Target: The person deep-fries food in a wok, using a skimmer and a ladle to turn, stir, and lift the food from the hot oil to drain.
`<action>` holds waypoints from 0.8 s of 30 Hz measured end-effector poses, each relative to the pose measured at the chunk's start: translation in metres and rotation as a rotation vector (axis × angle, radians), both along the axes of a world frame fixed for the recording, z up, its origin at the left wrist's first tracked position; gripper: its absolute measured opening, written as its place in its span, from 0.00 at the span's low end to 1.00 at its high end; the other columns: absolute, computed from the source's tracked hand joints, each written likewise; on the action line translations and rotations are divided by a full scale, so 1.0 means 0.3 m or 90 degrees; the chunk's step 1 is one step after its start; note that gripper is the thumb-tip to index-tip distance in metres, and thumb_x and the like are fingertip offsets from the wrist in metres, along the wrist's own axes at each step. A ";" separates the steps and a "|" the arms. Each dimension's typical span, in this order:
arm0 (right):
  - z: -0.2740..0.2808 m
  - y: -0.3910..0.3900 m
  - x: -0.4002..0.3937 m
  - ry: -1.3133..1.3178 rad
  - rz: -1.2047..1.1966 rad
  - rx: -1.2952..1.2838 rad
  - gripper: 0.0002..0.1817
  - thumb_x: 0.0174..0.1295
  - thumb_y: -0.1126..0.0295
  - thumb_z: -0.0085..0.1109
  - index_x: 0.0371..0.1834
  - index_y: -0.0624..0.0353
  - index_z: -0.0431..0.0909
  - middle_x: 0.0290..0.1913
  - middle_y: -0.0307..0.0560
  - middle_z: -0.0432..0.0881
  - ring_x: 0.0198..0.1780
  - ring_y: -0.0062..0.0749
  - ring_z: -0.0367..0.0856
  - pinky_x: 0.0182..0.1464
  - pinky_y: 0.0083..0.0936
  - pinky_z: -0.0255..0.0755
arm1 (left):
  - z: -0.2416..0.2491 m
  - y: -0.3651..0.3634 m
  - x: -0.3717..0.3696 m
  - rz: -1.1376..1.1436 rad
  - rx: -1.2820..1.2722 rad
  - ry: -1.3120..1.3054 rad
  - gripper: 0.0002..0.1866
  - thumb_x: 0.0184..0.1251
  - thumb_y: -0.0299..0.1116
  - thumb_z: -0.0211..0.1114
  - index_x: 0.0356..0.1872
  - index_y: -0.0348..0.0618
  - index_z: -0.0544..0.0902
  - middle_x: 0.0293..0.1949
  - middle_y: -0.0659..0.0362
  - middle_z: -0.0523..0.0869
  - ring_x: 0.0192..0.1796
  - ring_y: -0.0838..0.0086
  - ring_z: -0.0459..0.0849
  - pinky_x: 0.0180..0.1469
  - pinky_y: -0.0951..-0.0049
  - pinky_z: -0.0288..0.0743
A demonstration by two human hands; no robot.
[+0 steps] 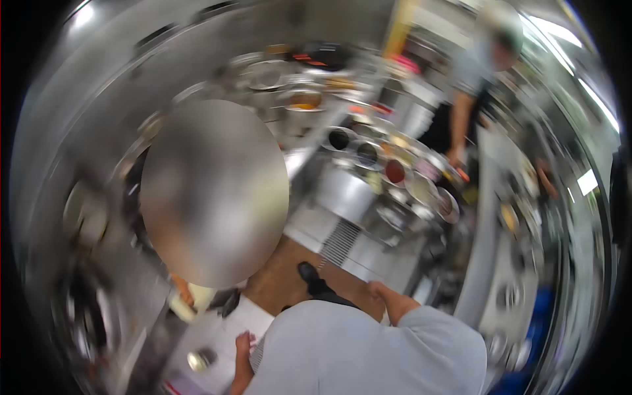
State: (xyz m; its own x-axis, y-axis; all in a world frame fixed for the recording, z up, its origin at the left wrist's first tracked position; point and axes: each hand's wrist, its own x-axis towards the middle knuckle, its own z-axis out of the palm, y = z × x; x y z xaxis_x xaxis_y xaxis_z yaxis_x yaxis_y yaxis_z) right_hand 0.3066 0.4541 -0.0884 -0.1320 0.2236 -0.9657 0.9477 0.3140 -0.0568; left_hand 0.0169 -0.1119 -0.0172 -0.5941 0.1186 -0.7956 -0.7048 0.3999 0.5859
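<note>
My left hand (245, 343) hangs low beside my grey shirt (355, 352), over the pale floor tiles. Its fingers look bent, but blur hides how far, and no object shows in it. On the other side, my right hand (378, 290) is held out from my body above the brown floor. Motion smears its fingers, and nothing can be made out in it. A round metal container (201, 359) stands to the left of my left hand. Between my hands, a black shoe (307, 271) shows on the floor.
A person masked by a blurred oval (214, 191) stands close at front left. Several open pots (345, 191) crowd a stand ahead, near a floor drain (340, 241). Another person (464, 85) reaches toward them. A long counter (503, 263) runs along the right.
</note>
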 end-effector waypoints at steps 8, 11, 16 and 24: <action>0.393 -0.375 0.230 0.313 -0.239 0.396 0.30 0.52 0.66 0.51 0.62 0.55 0.64 0.48 0.62 0.76 0.53 0.51 0.75 0.56 0.40 0.70 | 0.020 0.161 -0.014 -0.480 -0.030 0.059 0.09 0.61 0.34 0.55 0.41 0.48 0.75 0.33 0.58 0.80 0.31 0.71 0.79 0.25 0.72 0.72; 0.477 -0.479 0.335 0.254 -0.295 0.477 0.31 0.53 0.65 0.52 0.63 0.55 0.62 0.59 0.64 0.67 0.58 0.57 0.70 0.58 0.42 0.68 | 0.033 0.265 -0.006 -0.495 0.041 0.122 0.08 0.61 0.33 0.55 0.41 0.49 0.75 0.33 0.60 0.81 0.31 0.73 0.78 0.23 0.74 0.69; 0.567 -0.504 0.542 0.212 -0.261 0.713 0.34 0.48 0.69 0.56 0.64 0.57 0.62 0.64 0.63 0.60 0.67 0.58 0.57 0.64 0.47 0.58 | 0.094 0.354 0.073 -0.448 0.111 0.130 0.08 0.62 0.33 0.56 0.41 0.49 0.75 0.34 0.60 0.81 0.31 0.74 0.78 0.25 0.73 0.70; 0.875 -0.283 0.858 0.231 -0.267 1.072 0.37 0.47 0.74 0.55 0.66 0.59 0.60 0.65 0.62 0.59 0.67 0.56 0.56 0.65 0.50 0.52 | -0.267 0.136 0.273 -0.587 0.093 0.343 0.09 0.63 0.34 0.56 0.42 0.47 0.78 0.30 0.60 0.81 0.33 0.72 0.81 0.28 0.70 0.74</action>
State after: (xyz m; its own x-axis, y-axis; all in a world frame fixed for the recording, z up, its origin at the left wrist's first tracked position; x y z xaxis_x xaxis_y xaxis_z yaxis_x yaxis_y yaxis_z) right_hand 0.5639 0.3693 0.1741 0.0545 0.9211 0.3855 0.9864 0.0102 -0.1638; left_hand 0.0989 -0.0712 -0.0973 -0.4956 0.7723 -0.3974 0.1975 0.5457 0.8144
